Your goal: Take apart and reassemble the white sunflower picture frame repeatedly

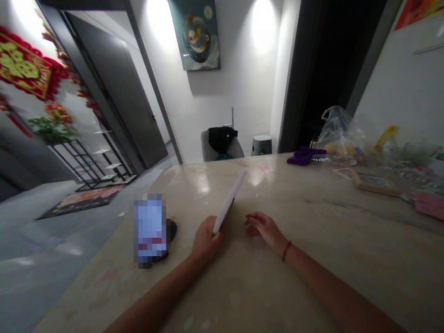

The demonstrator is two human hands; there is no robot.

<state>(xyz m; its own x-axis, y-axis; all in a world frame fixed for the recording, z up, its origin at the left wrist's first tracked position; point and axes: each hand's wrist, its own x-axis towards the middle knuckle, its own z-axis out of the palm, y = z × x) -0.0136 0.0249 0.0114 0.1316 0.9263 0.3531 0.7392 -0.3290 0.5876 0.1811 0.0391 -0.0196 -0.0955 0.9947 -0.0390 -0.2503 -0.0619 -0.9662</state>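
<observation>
My left hand (207, 239) grips the near end of a thin flat white panel (229, 201), tipped up on edge above the table. I see it almost edge-on; a darker strip shows along its right side, and its face is hidden from me. To the right of the panel, my right hand (263, 227) hovers over or rests on the table, fingers loosely bent and apart, holding nothing. A dark reddish band circles that wrist. Left of my left hand, a phone (151, 231) with a lit, blurred-out screen leans on a dark stand (171, 232).
A marbled table (312, 259) spans the front. Toward its right side lie a purple cloth (304, 155), a clear plastic bag (342, 132), a wooden picture frame (374, 183) and a pink box (430, 204). Beyond the far edge stands a grey chair (208, 147).
</observation>
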